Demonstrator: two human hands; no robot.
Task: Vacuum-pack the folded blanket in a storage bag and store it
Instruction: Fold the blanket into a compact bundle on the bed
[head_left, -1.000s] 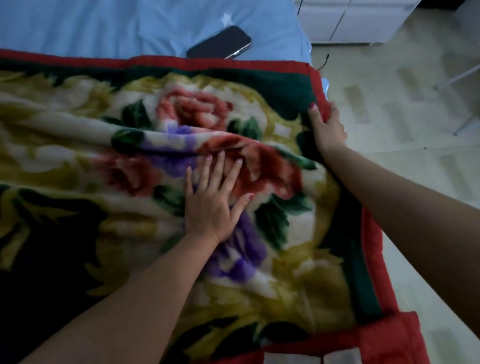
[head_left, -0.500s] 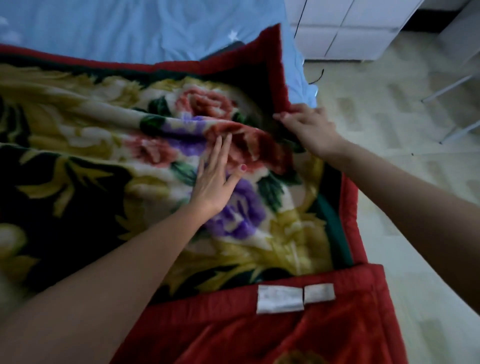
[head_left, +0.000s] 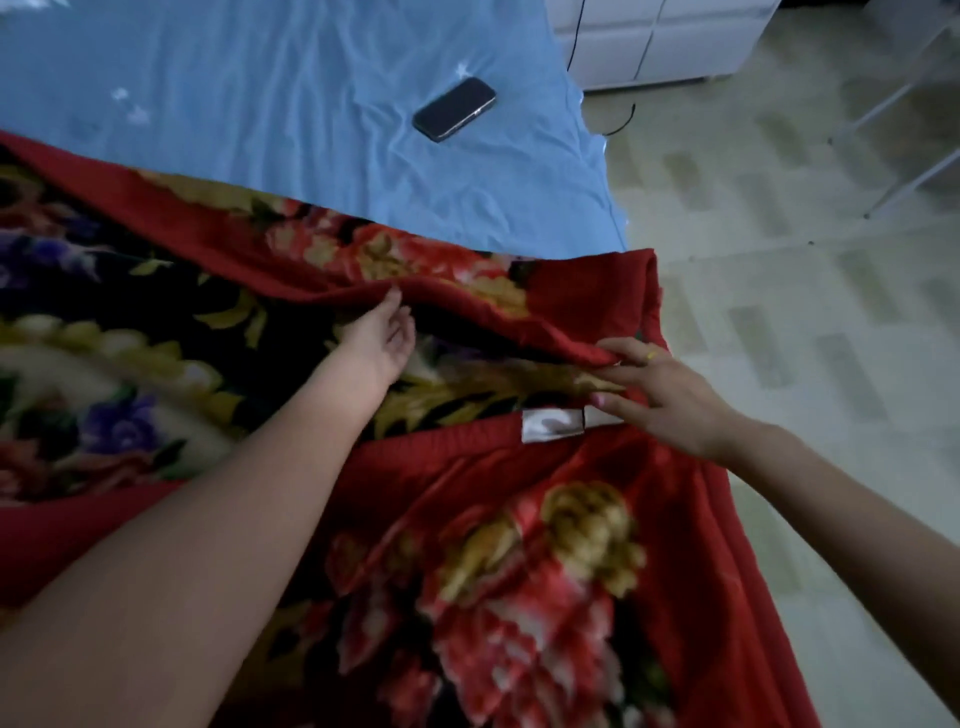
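From the head cam you've got the blanket (head_left: 519, 587) spread over the bed, covering most of the sheet (head_left: 291, 119) on your side, with its red back turned up toward you. A folded-over flap of it runs across the middle, red edge facing you.

Your left hand (head_left: 382, 335) is tucked under that flap's edge, palm turned up, fingers loosely curled and only the fingertips touching the red hem above them. Whether it's actually gripping cloth or just lifting the fold, I can't tell.

Your right hand (head_left: 660, 395) is at the flap's right corner, thumb and forefinger pinching the red hem, the other fingers spread over the fabric. Just below its thumb sits the white tag (head_left: 553, 423) sewn on the nearer red edge.

Well beyond both sets of fingers, a phone (head_left: 453, 109) lies face up on the bare sheet. To the right of your right hand is floor (head_left: 779, 322), and a white cabinet (head_left: 660, 41) stands at the far end.
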